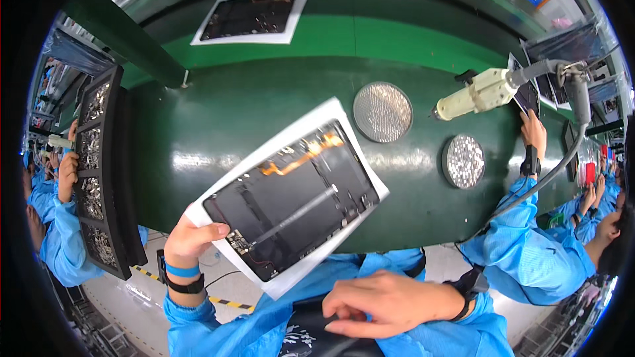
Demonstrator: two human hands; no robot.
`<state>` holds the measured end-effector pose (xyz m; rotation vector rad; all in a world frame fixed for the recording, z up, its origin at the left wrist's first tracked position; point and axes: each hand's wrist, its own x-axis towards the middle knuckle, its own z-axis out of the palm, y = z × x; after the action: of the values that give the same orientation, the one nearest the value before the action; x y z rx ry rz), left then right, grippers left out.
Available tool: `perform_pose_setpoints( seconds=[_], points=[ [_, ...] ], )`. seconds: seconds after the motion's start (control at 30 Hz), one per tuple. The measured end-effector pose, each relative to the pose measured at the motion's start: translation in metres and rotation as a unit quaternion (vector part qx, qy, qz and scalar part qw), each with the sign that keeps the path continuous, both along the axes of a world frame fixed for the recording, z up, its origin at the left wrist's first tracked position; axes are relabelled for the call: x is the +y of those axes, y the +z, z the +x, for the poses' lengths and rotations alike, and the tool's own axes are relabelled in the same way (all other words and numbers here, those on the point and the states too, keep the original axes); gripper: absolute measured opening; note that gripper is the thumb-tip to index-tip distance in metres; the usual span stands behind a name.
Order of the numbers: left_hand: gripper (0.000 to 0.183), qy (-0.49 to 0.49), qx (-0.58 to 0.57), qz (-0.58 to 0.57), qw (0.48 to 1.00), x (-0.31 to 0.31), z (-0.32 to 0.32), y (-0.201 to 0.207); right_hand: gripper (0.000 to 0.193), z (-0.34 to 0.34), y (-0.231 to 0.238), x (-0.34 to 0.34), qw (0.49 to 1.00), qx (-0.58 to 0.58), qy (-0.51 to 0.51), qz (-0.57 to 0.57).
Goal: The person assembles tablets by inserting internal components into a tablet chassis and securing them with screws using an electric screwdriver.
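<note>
My left hand (188,238) grips the lower left corner of an opened tablet housing (311,225), thumb on top. The housing is black inside, with orange flex cables along its far edge and a small circuit board near my thumb. A white sheet (331,111) lies beneath it and shows round its edges. Both are held tilted above the near edge of the bench. Close to my body, my right hand (390,304) hangs apart from the housing, its fingers loosely bent and the thumb separate. Nothing shows in it.
On the green bench (218,112) sit two round dishes (382,112) (463,161) of small shiny parts. A pale electric screwdriver (477,94) hangs at right. A black compartment tray (122,178) stands left. Another tablet housing (248,14) lies at the back. Co-workers (536,244) flank me.
</note>
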<state>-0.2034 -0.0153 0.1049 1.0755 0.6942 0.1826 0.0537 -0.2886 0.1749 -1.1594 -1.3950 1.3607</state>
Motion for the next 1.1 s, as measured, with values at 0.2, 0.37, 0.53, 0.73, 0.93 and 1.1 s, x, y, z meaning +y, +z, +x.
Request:
perform_pose_setpoints(
  seconds=[0.2,0.37,0.53,0.73,0.93,1.1],
  points=[
    [0.067,-0.163,0.036,-0.074,0.983,0.004,0.072,-0.022,0.013,0.045,-0.024,-0.011,0.980,-0.142,-0.132,-0.054],
    [0.053,-0.185,0.074,-0.032,0.979,0.006,0.119,-0.033,0.014,0.057,-0.068,-0.034,0.828,-0.442,-0.327,-0.112],
    [0.032,-0.003,0.189,0.423,0.886,-0.031,0.147,-0.015,0.019,0.051,-0.093,-0.040,0.733,-0.515,-0.383,-0.225],
    [0.030,-0.110,0.180,0.656,0.724,-0.035,0.136,-0.030,0.019,0.062,-0.101,-0.032,0.701,-0.575,-0.379,-0.186],
    [0.034,-0.095,0.223,0.530,0.813,-0.048,0.139,-0.008,0.019,0.067,-0.096,-0.030,0.717,-0.552,-0.377,-0.199],
    [0.039,-0.143,0.249,0.502,0.816,-0.051,0.136,0.000,0.019,0.069,-0.098,-0.031,0.708,-0.552,-0.380,-0.223]
  ],
)
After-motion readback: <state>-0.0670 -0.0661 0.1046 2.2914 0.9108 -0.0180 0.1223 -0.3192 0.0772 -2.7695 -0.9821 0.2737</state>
